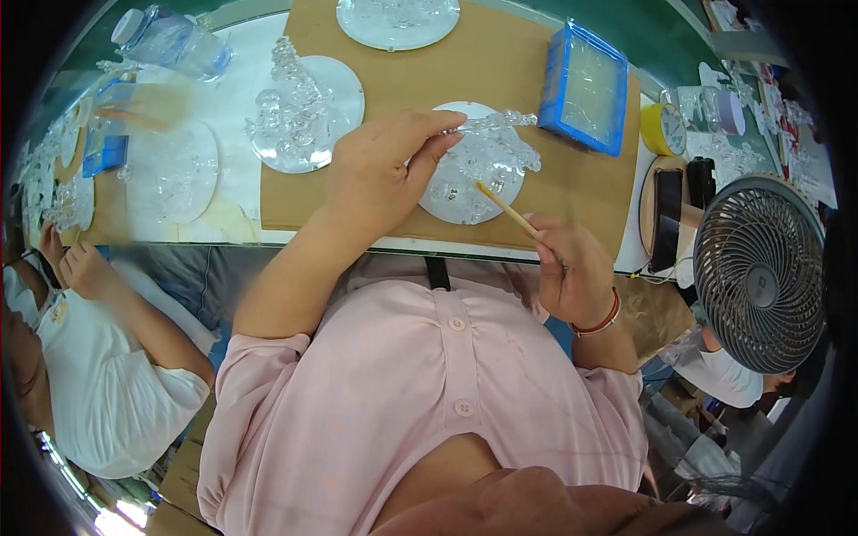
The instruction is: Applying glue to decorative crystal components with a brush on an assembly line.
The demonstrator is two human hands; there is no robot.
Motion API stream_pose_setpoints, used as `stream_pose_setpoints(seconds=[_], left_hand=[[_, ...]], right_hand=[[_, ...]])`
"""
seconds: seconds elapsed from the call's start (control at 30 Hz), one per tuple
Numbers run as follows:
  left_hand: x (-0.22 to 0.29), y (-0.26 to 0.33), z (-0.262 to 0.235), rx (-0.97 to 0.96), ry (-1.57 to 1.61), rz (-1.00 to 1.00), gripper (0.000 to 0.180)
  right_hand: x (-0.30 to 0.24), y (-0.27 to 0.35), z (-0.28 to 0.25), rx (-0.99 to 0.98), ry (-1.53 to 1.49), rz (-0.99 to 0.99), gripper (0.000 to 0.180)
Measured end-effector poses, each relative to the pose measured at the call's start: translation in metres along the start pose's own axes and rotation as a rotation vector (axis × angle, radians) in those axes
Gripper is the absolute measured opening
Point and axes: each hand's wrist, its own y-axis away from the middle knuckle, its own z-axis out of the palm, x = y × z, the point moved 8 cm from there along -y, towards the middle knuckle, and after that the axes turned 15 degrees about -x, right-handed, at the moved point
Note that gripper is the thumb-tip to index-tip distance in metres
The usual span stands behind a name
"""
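My left hand (384, 161) pinches a clear glass piece (490, 121) that stands on a round white disc (451, 201) on the brown cardboard sheet (500, 62). My right hand (572, 268) grips a thin wooden stick (508, 208), its tip touching the glass figure (500, 159) on the disc. Both hands meet over this disc near the table's front edge.
Two more discs with glass figures (299, 112) (398, 20) lie farther back. A blue-rimmed tray (587, 85) sits at the right, then a yellow tape roll (663, 129), a phone (666, 214) and a grey fan (760, 272). A plastic bottle (174, 40) lies back left. A person in white (98, 357) sits at left.
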Motion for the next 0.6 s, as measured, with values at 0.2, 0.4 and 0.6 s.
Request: stream_pose_setpoints(seconds=[0.2, 0.4, 0.6], left_hand=[[0.003, 0.002, -0.003, 0.048, -0.035, 0.061, 0.022], [0.005, 0.0, 0.0, 0.065, -0.045, 0.084, 0.022], [0.01, 0.0, -0.001, 0.059, -0.152, 0.079, 0.015]], right_hand=[[0.013, 0.003, 0.005, 0.007, -0.142, 0.024, 0.01], [0.031, -0.006, 0.01, 0.069, -0.397, 0.049, 0.011], [0.011, -0.038, 0.005, -0.031, -0.282, -0.033, 0.011]])
